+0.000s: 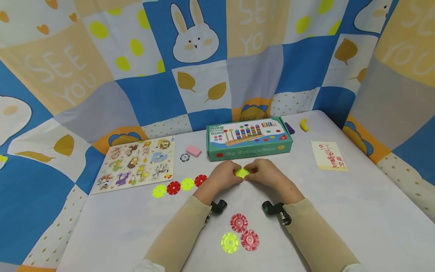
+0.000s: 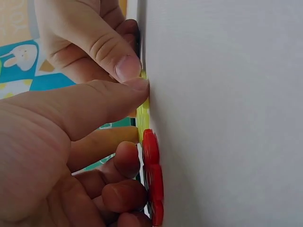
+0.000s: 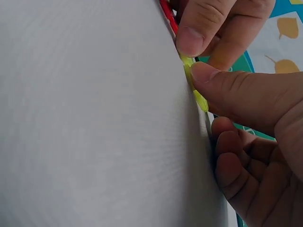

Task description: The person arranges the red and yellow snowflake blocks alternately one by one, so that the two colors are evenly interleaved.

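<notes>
Between my two hands is a yellow-green notched plastic disc [image 1: 242, 173] lying near the tabletop. My left hand [image 1: 222, 177] pinches its left edge with thumb and index finger, while my right hand [image 1: 267, 173] pinches the right edge. In the left wrist view, a red notched disc [image 2: 153, 179] lies beside the yellow-green one, by my curled left fingers. To the left runs a row of alternating discs: yellow-green [image 1: 159, 191], red [image 1: 173, 187], yellow-green [image 1: 187, 184] and red [image 1: 200, 180]. My left hand hides the row's right part.
Nearer me lie two loose red discs [image 1: 249, 240] and a yellow-green disc [image 1: 230, 243]. Behind my hands stands a green game box [image 1: 249, 139]. An animal puzzle board [image 1: 136, 164], pink block [image 1: 193, 151], poker chip [image 1: 185, 157], toy banana [image 1: 304, 125] and written card [image 1: 329, 155] surround it.
</notes>
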{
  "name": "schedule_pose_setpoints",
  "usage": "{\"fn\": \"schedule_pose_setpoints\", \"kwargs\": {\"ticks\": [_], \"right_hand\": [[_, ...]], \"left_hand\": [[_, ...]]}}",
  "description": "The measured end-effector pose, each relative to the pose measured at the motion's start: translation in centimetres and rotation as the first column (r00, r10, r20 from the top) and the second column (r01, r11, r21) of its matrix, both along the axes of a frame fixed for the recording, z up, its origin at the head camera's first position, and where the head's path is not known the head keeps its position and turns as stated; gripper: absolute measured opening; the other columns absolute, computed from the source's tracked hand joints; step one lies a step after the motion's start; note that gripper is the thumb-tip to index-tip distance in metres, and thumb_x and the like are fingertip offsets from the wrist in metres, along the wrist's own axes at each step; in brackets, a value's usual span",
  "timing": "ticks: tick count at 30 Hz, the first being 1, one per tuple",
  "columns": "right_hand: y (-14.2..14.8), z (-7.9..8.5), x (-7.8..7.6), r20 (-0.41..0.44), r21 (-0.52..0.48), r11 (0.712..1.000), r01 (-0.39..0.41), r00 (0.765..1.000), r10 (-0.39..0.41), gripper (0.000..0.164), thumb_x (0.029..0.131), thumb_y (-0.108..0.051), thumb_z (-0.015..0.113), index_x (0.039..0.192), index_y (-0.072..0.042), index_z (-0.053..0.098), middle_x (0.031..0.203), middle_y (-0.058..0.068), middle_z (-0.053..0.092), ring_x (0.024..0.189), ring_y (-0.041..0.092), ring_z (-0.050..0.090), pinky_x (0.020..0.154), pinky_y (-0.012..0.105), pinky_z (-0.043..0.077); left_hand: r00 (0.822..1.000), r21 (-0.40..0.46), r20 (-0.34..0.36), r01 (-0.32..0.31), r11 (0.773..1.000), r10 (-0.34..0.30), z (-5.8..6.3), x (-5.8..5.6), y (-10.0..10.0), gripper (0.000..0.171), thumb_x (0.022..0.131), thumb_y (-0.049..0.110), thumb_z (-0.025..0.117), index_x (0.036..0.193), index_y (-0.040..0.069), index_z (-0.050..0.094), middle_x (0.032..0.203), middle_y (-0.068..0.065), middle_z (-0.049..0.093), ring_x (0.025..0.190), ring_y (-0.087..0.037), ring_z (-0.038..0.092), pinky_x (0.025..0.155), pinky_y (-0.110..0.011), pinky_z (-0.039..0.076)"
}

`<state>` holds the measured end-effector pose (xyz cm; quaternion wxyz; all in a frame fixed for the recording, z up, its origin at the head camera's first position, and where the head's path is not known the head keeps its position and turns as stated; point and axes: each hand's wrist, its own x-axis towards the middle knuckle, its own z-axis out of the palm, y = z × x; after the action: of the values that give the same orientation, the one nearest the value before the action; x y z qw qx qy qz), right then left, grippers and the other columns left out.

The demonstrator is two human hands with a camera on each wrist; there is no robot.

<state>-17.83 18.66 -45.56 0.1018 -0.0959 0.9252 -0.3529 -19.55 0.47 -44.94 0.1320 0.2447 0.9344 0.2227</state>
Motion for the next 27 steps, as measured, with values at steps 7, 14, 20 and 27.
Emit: {"fn": "schedule_pose_setpoints", "kwargs": {"ticks": [7, 14, 20, 27], "right_hand": [[0.6, 1.1, 0.5, -0.007, -0.006, 1.000, -0.012, 1.000, 0.012, 0.039, 0.080, -0.029, 0.075, 0.114, -0.010, 0.068, 0.079, 0.002, 0.056, 0.075, 0.018, 0.049, 0.064, 0.032, 0.042], [0.7, 3.1, 2.4, -0.059, -0.103, 0.993, -0.051, 0.997, 0.045, 0.037, 0.081, -0.029, 0.075, 0.112, -0.011, 0.068, 0.081, 0.002, 0.055, 0.073, 0.018, 0.050, 0.062, 0.031, 0.043], [0.7, 4.3, 4.8, -0.083, -0.154, 0.979, -0.135, 0.989, 0.124, 0.037, 0.079, -0.033, 0.076, 0.108, -0.013, 0.069, 0.079, -0.002, 0.056, 0.073, 0.016, 0.051, 0.063, 0.028, 0.044], [0.6, 4.4, 7.7, -0.055, -0.186, 0.948, -0.258, 0.966, 0.252, 0.033, 0.079, -0.035, 0.075, 0.106, -0.018, 0.070, 0.079, -0.006, 0.057, 0.073, 0.015, 0.054, 0.062, 0.026, 0.046]], "left_hand": [[1.000, 0.015, -0.010, 0.010, 1.000, -0.010, 0.0, -0.1, -0.1, 0.046, 0.082, 0.033, 0.073, 0.121, 0.011, 0.065, 0.081, 0.004, 0.056, 0.082, -0.013, 0.049, 0.072, -0.026, 0.041], [1.000, 0.018, -0.017, 0.004, 1.000, -0.004, 0.0, -0.3, -0.5, 0.047, 0.081, 0.033, 0.073, 0.121, 0.010, 0.064, 0.079, 0.002, 0.055, 0.080, -0.014, 0.049, 0.071, -0.027, 0.041], [1.000, 0.015, 0.011, -0.015, 1.000, 0.015, -0.1, -0.2, -0.5, 0.048, 0.081, 0.034, 0.074, 0.122, 0.010, 0.064, 0.078, 0.001, 0.054, 0.080, -0.014, 0.049, 0.071, -0.027, 0.041], [0.999, 0.023, 0.030, -0.031, 0.999, 0.030, -0.2, 0.0, -0.4, 0.049, 0.081, 0.034, 0.073, 0.123, 0.011, 0.063, 0.081, 0.001, 0.054, 0.081, -0.014, 0.049, 0.071, -0.028, 0.041]]}}
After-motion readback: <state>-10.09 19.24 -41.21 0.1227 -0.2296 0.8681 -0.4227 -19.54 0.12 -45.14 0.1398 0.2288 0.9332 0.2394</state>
